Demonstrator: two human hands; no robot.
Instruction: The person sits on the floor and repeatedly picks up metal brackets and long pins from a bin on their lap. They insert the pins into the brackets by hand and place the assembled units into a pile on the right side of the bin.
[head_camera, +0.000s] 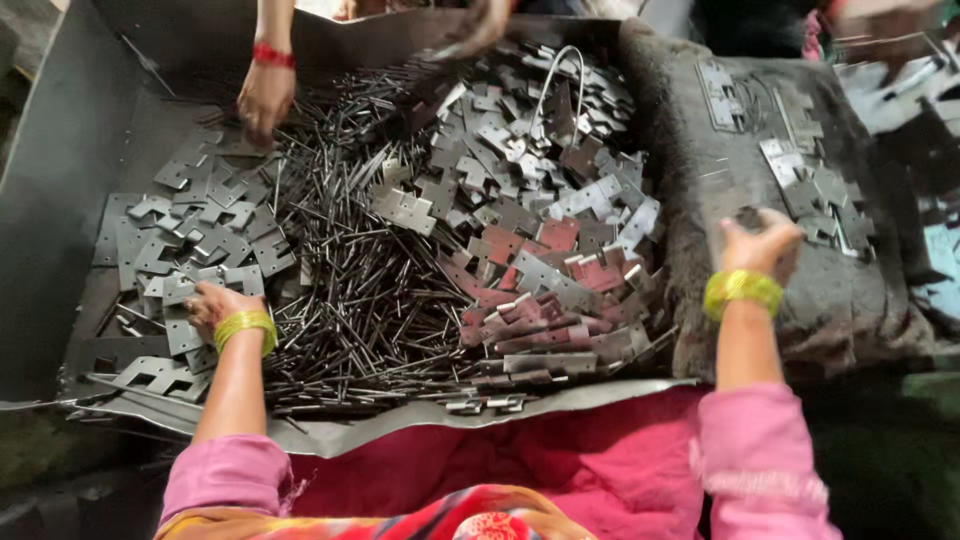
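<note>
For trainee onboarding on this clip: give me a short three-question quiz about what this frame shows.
1. True or false: the left hand rests on the flat hinge leaves.
2. What lies heaped in the middle of the metal tray? A) thin metal pins B) wooden blocks C) coins
3. Which of the wearer's hands is over the dark cloth pad?

Key: 1. True. 2. A, the thin metal pins. 3. The right hand; another person's hand reaches in at the far side.

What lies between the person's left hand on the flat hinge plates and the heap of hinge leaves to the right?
In the head view, a dense pile of thin metal pins fills the stretch between the left hand and the heap of hinge leaves.
</note>
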